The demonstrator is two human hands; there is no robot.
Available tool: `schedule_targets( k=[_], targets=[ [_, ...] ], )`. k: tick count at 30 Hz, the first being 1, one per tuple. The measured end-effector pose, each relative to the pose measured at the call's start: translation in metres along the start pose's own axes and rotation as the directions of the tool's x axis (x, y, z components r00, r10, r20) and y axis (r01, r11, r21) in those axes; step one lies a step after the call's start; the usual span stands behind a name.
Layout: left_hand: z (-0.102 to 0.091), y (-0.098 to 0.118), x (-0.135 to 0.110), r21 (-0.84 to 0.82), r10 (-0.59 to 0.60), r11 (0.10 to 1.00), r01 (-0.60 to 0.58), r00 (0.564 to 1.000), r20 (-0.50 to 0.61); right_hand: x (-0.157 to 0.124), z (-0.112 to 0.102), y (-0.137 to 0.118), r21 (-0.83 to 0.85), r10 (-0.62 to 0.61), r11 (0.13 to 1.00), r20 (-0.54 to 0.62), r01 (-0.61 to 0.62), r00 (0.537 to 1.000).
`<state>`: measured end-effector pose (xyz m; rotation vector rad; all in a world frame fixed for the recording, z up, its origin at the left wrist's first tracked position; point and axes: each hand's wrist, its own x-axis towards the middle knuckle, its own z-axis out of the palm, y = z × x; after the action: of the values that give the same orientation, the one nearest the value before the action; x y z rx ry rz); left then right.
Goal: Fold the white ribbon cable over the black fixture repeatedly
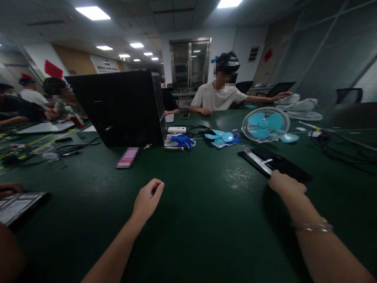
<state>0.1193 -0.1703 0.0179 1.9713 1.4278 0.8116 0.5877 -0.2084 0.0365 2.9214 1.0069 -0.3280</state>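
My left hand (pixel 149 199) is held above the green table, fingers curled and the thumb meeting the index finger. Nothing shows in it. My right hand (pixel 284 183), a bracelet on its wrist, grips the near edge of a flat black panel (pixel 287 163) with a silver strip along its left side. The panel is tilted over the table on the right. Beyond it stands a white-caged fan (pixel 266 125) with light blue blades. A loose light blue fan blade piece (pixel 221 136) lies left of the fan on a blue-and-white cloth or glove.
A large black box-shaped case (pixel 118 110) stands at the back left, with a pink phone-like item (pixel 127 158) before it. Blue gloves (pixel 182 140) lie beside the case. Cables (pixel 324 141) spread at the right. A person (pixel 219 96) sits opposite; another's hand (pixel 10 188) is at the left.
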Motion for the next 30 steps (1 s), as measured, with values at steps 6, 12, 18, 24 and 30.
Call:
schedule_targets(
  k=[6, 12, 18, 24, 30],
  targets=[
    [-0.001, 0.000, 0.000, -0.004, -0.014, 1.000, 0.014, 1.000, 0.005, 0.001, -0.003, 0.006, -0.003, -0.035, 0.999, -0.031, 0.035, 0.999],
    [-0.001, 0.001, 0.000, -0.003, -0.019, 1.000, 0.019, 1.000, 0.011, 0.002, 0.000, 0.015, 0.010, -0.129, 0.991, -0.076, 0.130, 0.989],
    [-0.001, 0.000, 0.000, -0.026, -0.019, 0.999, 0.019, 1.000, -0.006, -0.001, -0.003, 0.013, 0.022, -0.166, 0.985, -0.134, 0.170, 0.977],
    [0.000, 0.000, 0.001, 0.025, -0.017, 1.000, 0.017, 1.000, -0.016, -0.025, -0.016, -0.001, 0.014, -0.282, 0.955, -0.253, 0.295, 0.925],
    [0.001, 0.000, 0.003, -0.011, 0.008, 1.000, -0.009, 0.998, -0.057, -0.055, -0.017, -0.023, 0.055, -0.546, 0.743, -0.526, 0.667, 0.652]
  ],
)
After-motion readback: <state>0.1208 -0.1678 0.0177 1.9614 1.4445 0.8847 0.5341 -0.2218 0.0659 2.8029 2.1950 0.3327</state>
